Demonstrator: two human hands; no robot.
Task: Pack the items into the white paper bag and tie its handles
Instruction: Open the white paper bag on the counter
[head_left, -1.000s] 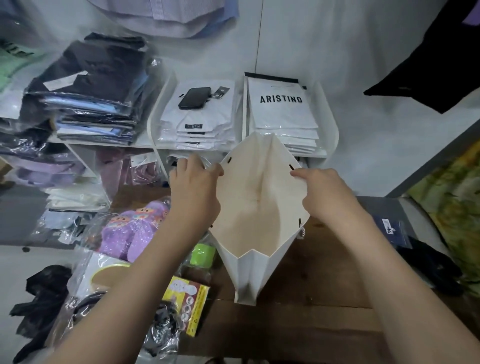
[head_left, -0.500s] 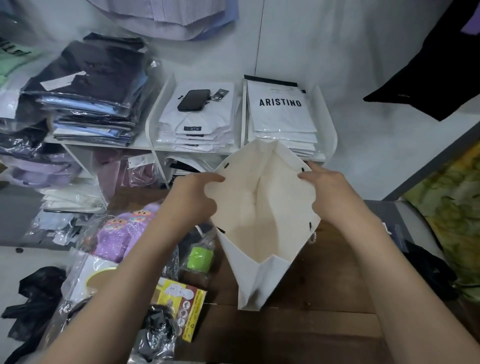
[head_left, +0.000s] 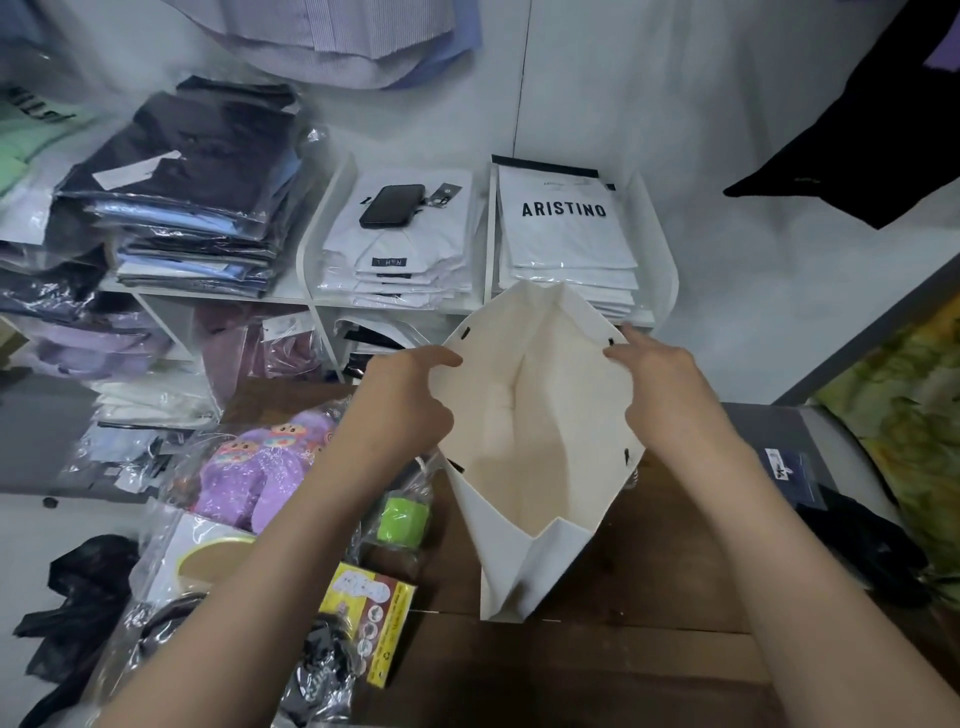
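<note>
The white paper bag (head_left: 540, 415) stands on the wooden table (head_left: 649, 597) with its mouth spread wide and nothing visible inside. My left hand (head_left: 410, 400) pinches the bag's left rim. My right hand (head_left: 660, 384) grips the right rim, index finger stretched along the edge. Left of the bag lie the items: a purple plush toy in clear plastic (head_left: 254, 462), a bright green roll in a plastic bag (head_left: 402, 522), a yellow printed box (head_left: 376, 618), a white and yellow package (head_left: 202, 556) and a dark bagged item (head_left: 322, 670).
Behind the table a white shelf (head_left: 311, 249) holds stacks of folded shirts, a black phone (head_left: 392, 205) and ARISTINO packets (head_left: 563, 218). Dark bagged clothes (head_left: 182, 171) pile at the left. A navy box (head_left: 789, 473) and black fabric (head_left: 857, 540) lie at the right.
Both hands have pulled the bag's rims further apart and the mouth has opened wider. The bag has shifted slightly right and toward me.
</note>
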